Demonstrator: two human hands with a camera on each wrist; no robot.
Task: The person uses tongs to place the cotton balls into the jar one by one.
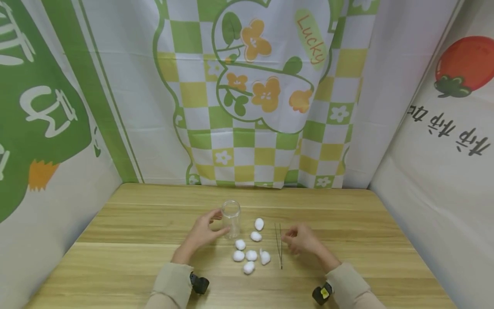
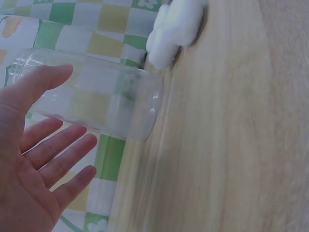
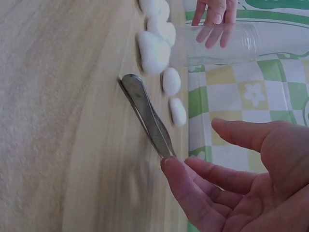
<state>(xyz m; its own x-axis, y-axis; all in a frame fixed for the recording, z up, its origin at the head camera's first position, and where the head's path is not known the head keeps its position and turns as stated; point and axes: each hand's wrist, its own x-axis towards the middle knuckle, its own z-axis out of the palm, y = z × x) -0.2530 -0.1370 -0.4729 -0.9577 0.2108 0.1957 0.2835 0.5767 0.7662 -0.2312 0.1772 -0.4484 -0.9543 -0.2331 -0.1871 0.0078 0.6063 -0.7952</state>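
A clear glass jar (image 1: 231,221) stands upright on the table, its mouth uncovered. My left hand (image 1: 204,230) reaches to the jar's left side, with thumb and fingers spread around it; in the left wrist view the palm faces the jar (image 2: 96,92) and the fingers are nearly straight. To the jar's right, metal tweezers (image 1: 279,246) lie with their tips pointing away from me. My right hand (image 1: 302,239) is just right of the tweezers. In the right wrist view its fingertips are right by the tips of the tweezers (image 3: 149,116), with thumb and fingers apart.
Several white cotton balls (image 1: 251,255) lie between the jar and the tweezers, most bunched nearer me. Two more, one a white cotton ball (image 1: 259,224), sit farther back. Behind the wooden table (image 1: 127,257) hangs a checked curtain (image 1: 254,154); printed cloth flanks both sides.
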